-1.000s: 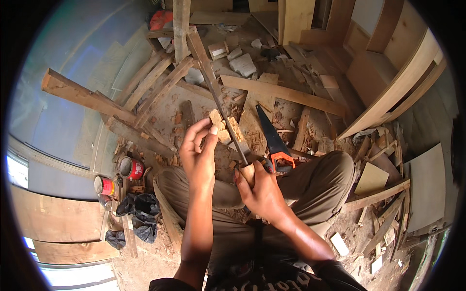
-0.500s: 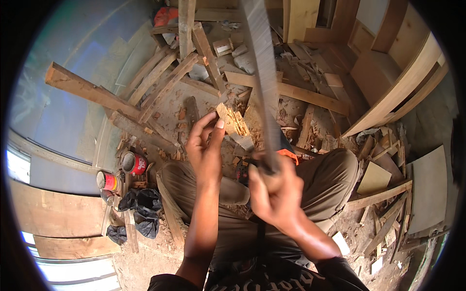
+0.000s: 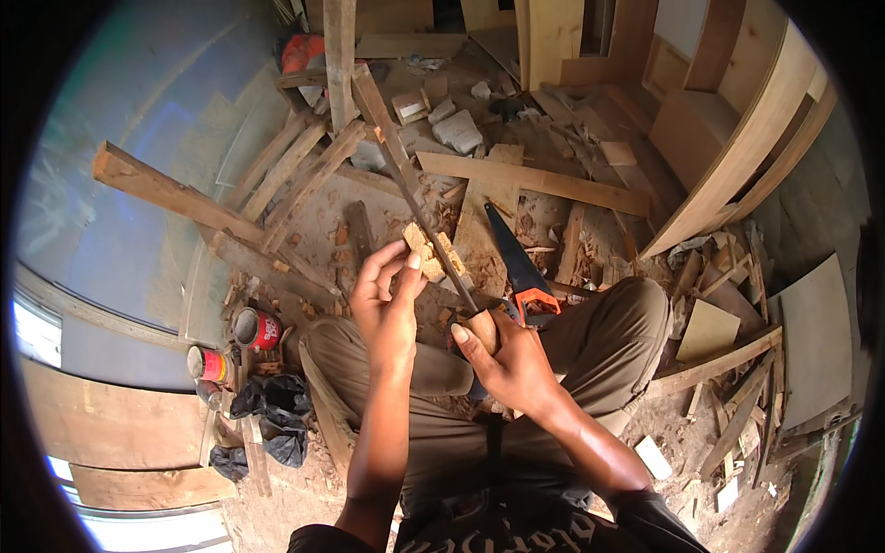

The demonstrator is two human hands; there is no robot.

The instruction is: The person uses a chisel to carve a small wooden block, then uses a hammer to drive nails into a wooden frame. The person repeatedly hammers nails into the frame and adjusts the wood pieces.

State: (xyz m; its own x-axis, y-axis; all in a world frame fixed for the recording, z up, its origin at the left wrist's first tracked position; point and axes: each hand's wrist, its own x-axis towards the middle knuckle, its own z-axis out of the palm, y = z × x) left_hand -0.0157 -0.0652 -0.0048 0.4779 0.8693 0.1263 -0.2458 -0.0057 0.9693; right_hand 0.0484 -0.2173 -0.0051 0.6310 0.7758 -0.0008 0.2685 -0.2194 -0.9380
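Note:
My left hand [image 3: 387,293] pinches a small, rough, splintered piece of wood [image 3: 417,241] between thumb and fingers, in front of my lap. My right hand [image 3: 516,364] is wrapped round the wooden handle of a machete [image 3: 449,267]. Its long dark blade shows edge-on, slants up to the left and crosses the wood piece. Whether the edge bites into the wood I cannot tell. Just beyond my right hand lies a handsaw [image 3: 518,258] with a black blade and an orange handle, beside my right knee.
Two paint tins [image 3: 256,329] and crumpled black plastic bags [image 3: 277,405] sit on the left. Long timbers [image 3: 175,192] lean and cross ahead of me. A flat plank [image 3: 553,180] lies across the floor among chips and rubble. Offcuts [image 3: 710,334] and panels [image 3: 819,332] pile up on the right.
The machete has come down from upright, tilting left onto the wood piece. The handsaw, mostly hidden behind it before, now shows. My left hand keeps its hold with little movement.

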